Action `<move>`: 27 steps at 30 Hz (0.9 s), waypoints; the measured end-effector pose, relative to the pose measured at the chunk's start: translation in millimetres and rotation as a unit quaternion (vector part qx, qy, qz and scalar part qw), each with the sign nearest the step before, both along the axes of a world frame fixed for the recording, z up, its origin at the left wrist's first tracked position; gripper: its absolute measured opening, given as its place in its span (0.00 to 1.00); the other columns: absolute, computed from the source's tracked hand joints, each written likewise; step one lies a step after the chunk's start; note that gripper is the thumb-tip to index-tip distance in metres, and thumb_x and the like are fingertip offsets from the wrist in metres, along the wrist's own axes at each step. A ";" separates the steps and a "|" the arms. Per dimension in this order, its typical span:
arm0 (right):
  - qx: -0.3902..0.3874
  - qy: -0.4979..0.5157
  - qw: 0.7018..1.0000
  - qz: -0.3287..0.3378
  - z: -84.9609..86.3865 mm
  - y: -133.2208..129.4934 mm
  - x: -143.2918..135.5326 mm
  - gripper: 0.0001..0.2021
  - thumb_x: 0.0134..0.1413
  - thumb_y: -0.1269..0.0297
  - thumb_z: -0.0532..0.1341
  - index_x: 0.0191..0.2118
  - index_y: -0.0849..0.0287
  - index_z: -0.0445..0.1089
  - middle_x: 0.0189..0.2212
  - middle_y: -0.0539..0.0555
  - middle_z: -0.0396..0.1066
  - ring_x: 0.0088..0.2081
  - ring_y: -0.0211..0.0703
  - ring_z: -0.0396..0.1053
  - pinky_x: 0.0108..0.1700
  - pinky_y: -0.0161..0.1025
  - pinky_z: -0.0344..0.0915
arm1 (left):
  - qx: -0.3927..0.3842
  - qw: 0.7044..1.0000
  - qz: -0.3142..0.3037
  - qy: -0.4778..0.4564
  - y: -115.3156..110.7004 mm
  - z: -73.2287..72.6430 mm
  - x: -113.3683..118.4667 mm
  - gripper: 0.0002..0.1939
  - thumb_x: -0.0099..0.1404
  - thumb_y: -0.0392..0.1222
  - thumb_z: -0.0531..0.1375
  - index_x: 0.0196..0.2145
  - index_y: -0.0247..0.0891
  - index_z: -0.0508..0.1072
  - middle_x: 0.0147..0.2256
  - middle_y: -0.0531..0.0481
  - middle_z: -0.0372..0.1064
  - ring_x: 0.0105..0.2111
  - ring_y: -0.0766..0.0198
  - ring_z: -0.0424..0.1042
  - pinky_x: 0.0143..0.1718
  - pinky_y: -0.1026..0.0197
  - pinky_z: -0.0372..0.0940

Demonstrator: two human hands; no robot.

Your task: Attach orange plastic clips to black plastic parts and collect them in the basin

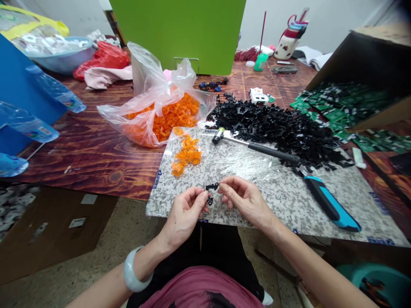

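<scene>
Left hand (187, 209) pinched a black part (212, 187) at two o'clock; right hand's (245, 199) grip was unclear. A green panel (180, 32) topped the worktop (96, 164) at twelve.

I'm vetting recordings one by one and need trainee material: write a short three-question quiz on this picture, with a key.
1. True or false: the bare left hand pinches a small black plastic part.
2. What lies right beside the steel-shafted hammer with a black grip? (a) a light-blue plastic basin; (b) a heap of loose black plastic parts; (c) a white cup with a dark pattern.
3. Complete: the pale, glossy, ring-shaped bangle is on the person's ____ wrist.

Key: 1. True; 2. b; 3. left.
</scene>
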State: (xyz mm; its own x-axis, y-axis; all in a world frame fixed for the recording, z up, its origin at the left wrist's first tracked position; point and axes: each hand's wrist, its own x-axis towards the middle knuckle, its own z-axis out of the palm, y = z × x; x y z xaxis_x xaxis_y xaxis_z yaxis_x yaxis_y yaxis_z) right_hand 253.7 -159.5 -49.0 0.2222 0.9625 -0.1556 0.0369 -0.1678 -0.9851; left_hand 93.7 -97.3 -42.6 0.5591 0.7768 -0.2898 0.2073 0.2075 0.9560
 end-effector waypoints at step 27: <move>0.099 -0.307 0.940 0.111 28.9 7.3 -1.1 0.06 0.54 0.73 0.58 0.28 0.61 0.63 0.21 0.47 0.64 0.23 0.33 0.61 0.26 0.30 0.56 | 0.171 0.981 -0.085 0.046 -4.5 -5.3 -12.8 0.09 0.67 0.42 0.52 0.32 0.37 0.67 0.28 0.53 0.59 0.28 0.66 0.59 0.31 0.64 0.57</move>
